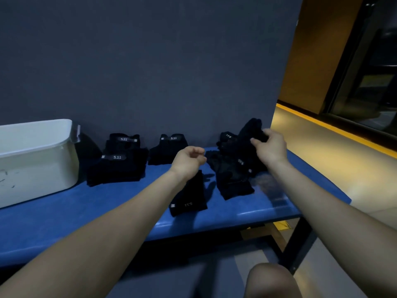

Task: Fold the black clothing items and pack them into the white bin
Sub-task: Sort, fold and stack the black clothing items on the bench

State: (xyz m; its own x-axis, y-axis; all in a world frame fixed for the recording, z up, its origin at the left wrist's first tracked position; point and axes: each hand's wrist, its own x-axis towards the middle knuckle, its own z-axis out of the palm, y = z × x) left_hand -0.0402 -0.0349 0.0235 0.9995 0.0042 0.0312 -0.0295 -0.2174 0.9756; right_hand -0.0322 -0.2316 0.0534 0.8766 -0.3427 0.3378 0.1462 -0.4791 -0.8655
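1. Right hand (271,147) is gripping a black garment (250,130) off the unfolded pile (232,168), right of centre.
2. Left hand (189,160) is hovering mid-frame, loosely curled, its grip holding nothing.
3. White bin (36,160) is sitting far left on the blue desk (107,207), folded stacks (120,160) just beside it.

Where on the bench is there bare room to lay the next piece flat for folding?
Bare blue bench runs along the front edge, from the white bin to the single folded piece. A smaller patch lies right of the loose pile. The back by the folded stacks is crowded.
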